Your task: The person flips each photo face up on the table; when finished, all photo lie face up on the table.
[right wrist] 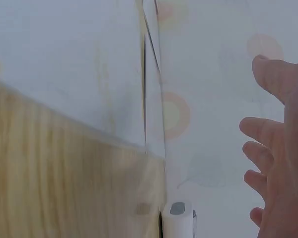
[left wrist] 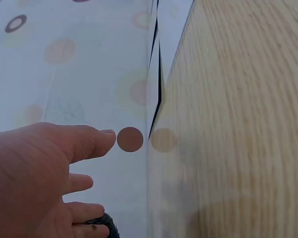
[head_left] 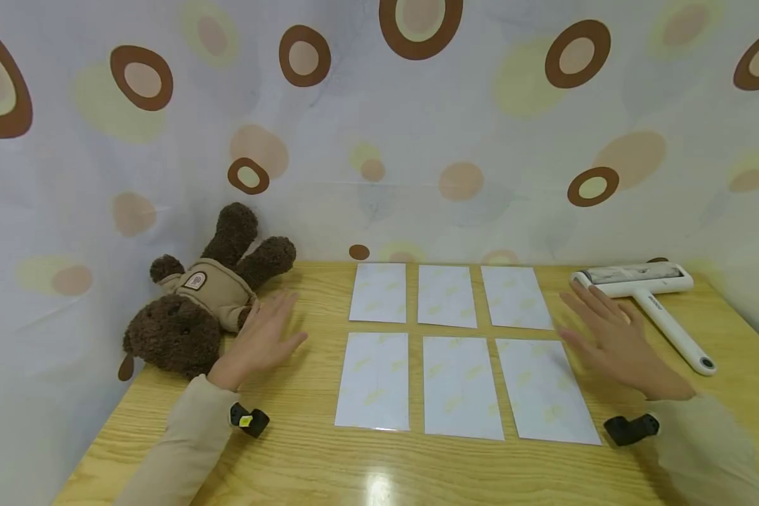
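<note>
My left hand [head_left: 259,344] hovers beside a dark brown plush bear [head_left: 173,337] in a beige top, its fingers straight and spread. Whether it touches the bear's arm I cannot tell. In the left wrist view the left hand [left wrist: 30,178] holds nothing, and a bit of dark plush [left wrist: 111,227] shows behind the fingertips. My right hand [head_left: 620,344] is spread and holds nothing, between the white cards [head_left: 547,390] and a white lint roller [head_left: 667,323]. The right wrist view has the right hand [right wrist: 288,148] with fingers extended, the roller's white end [right wrist: 178,223] below.
Several white rectangular cards with faint yellow marks lie flat in two rows on the wooden table [head_left: 303,450]. A pale curtain [head_left: 379,126] with brown and yellow spots hangs along the table's back edge. The bear lies on its back against the left side.
</note>
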`<state>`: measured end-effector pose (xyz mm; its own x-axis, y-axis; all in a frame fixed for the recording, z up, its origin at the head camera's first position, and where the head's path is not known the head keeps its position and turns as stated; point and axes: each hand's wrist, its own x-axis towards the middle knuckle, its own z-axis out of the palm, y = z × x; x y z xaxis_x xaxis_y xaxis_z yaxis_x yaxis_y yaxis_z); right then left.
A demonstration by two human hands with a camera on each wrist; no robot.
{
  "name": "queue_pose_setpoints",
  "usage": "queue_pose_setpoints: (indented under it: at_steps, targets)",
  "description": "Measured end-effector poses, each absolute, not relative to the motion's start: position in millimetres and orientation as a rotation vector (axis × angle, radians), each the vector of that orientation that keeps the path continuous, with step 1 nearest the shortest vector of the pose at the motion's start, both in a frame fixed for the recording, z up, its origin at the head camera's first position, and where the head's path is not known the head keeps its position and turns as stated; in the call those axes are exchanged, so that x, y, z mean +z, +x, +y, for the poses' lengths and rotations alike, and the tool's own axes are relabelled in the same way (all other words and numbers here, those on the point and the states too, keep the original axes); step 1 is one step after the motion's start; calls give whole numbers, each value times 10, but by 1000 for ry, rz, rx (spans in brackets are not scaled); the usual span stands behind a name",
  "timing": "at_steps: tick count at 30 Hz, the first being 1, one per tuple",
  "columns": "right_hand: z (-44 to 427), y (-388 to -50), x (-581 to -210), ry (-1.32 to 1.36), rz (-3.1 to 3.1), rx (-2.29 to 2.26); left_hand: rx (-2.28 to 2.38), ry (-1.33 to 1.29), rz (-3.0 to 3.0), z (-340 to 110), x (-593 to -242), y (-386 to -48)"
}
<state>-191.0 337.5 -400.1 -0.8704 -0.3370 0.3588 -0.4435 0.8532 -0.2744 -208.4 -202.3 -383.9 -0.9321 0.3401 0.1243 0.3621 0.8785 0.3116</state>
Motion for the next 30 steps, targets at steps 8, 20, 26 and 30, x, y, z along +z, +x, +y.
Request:
queue_pose_setpoints:
  at_steps: [8, 20, 26, 30]
  targets:
    - [3088, -2069, -3943, 681, -2726, 566, -641, -551, -2994, -1880, -3820, -2212]
    - [2474, -2448, -3991, 723, -2665, 640, -890, -548, -3133, -1686, -3793, -2465]
    - [2215, -2604, -4024, 742, -2629, 756, -902, -592, -3137, -1531, -3890, -2639]
    - [2023, -2671, -4020, 732, -2693, 808, -871, -598, -3107, -1420, -3903, -2720]
